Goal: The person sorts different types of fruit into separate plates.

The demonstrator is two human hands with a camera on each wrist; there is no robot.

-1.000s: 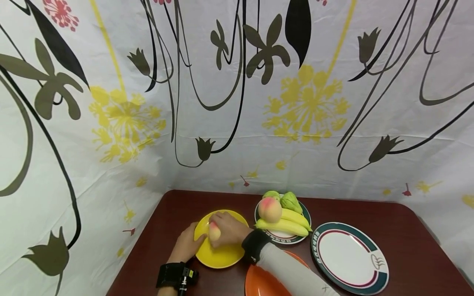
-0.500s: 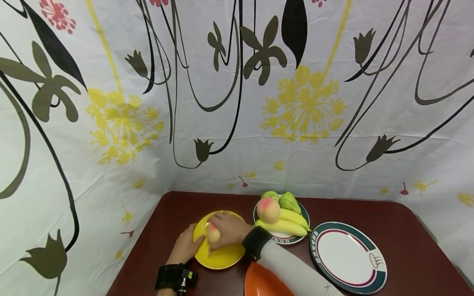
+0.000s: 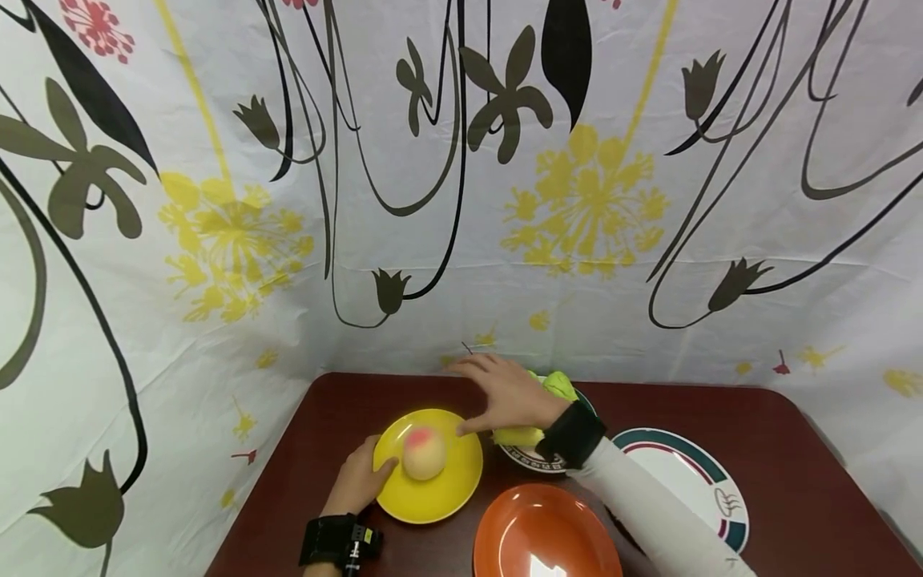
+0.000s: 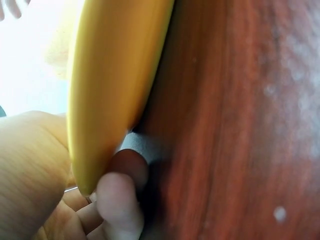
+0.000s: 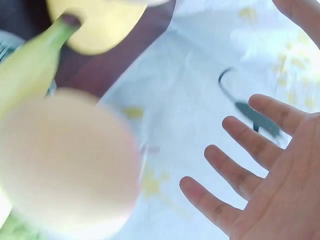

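Observation:
A peach (image 3: 424, 453) sits in the middle of a yellow plate (image 3: 461, 485). My left hand (image 3: 360, 479) grips that plate at its left rim, thumb over the edge; the left wrist view shows the rim of the plate (image 4: 115, 65) close to the fingers. With fingers spread and nothing in it, my right hand (image 3: 508, 393) hovers over the green-rimmed fruit plate (image 3: 532, 462). In the right wrist view a second peach (image 5: 70, 165) and a banana (image 5: 32, 72) are beside the open palm. My right hand hides this peach in the head view.
Knobbly green produce (image 3: 558, 385) lies at the back of the fruit plate. An orange plate (image 3: 548, 529) stands at the front, and a white plate with a teal rim (image 3: 681, 473) at the right, partly under the right sleeve. A patterned cloth (image 3: 433, 240) hangs behind the table.
My right hand has let go of the peach on the yellow plate and moved right and back, over the fruit plate. The left hand keeps its grip on the yellow plate.

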